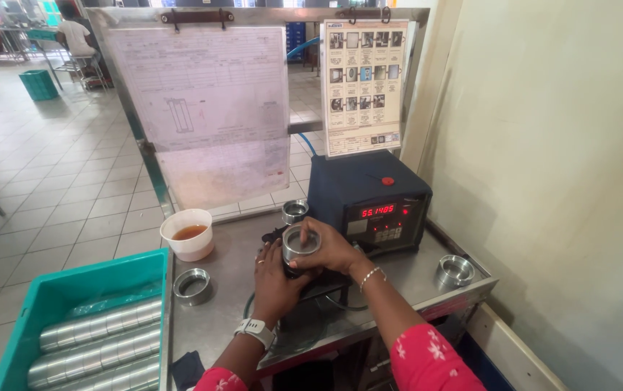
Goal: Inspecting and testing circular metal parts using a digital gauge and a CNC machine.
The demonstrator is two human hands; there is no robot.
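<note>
A steel tabletop carried a teal crate of stacked rings, a dark gauge box with a red readout, and a cup of brown liquid. The left hand and right hand met before the box, fingers of both closed around a metal ring on a black fixture. Loose rings lay nearby.

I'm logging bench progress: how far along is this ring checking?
Done is hard to judge: loose rings lie on the table. In hand: both hands, left hand and right hand, hold one ring at the meter. Left: stacked rings in the teal crate.
</note>
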